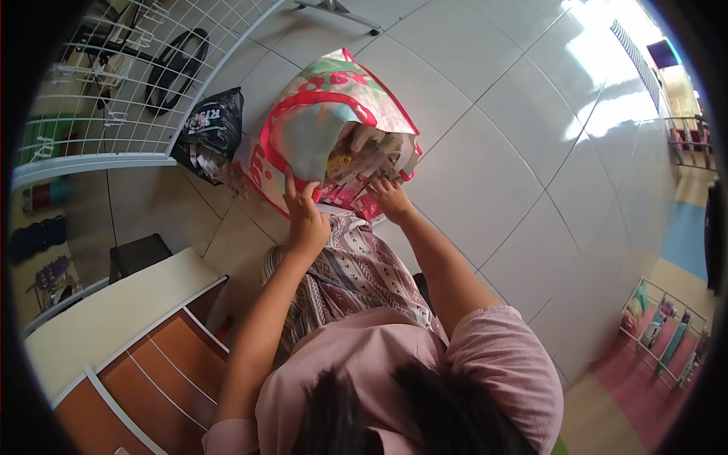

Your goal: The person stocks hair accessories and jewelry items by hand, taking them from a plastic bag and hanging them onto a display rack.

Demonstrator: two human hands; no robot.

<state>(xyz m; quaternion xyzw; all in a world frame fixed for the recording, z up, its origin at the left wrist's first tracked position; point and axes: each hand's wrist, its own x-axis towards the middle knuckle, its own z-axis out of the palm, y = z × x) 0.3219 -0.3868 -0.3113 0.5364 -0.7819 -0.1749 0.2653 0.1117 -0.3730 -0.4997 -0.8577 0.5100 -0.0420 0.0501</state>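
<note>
A large shopping bag, white with red trim and pink and green print, leans on the floor in front of my knees, its mouth facing me. Clear plastic packages and pink packets show inside. My left hand grips the near left rim of the bag, with one finger raised along its side. At the near right of the mouth, my right hand rests its slightly spread fingers on the pink packets. The fingertips are partly hidden, and I see nothing clearly held there.
A black plastic bag with packages spilling out sits left of the shopping bag. A white wire grid rack stands at upper left, a shelf unit at lower left. Tiled floor extends right, towards a wire basket of goods.
</note>
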